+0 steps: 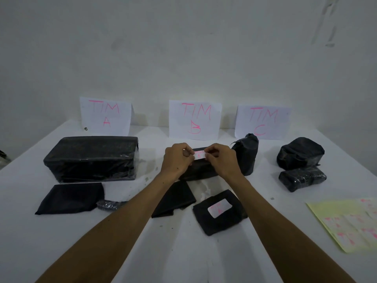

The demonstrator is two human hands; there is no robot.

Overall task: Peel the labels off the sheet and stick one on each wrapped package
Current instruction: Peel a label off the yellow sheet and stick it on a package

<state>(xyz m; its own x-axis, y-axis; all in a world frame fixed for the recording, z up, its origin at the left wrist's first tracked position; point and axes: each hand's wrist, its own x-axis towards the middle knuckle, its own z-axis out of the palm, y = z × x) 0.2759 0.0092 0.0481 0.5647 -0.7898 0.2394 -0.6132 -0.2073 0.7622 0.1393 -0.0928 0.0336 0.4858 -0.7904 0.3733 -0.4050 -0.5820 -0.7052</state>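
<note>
Your fingers (188, 153) pinch a small white label (199, 155) at both ends, left hand (177, 158) and right hand (219, 159). You hold it on top of a black wrapped package (201, 170) in the middle of the table (183, 252). The yellow label sheet (346, 223) lies far to your right.

The scene is dim and bluish-grey, with soft, even light and only faint shadows on the table (183, 252). Wide-angle distortion bends the edges. Detail is soft and slightly grainy; black wrapping shows faint glare.
</note>
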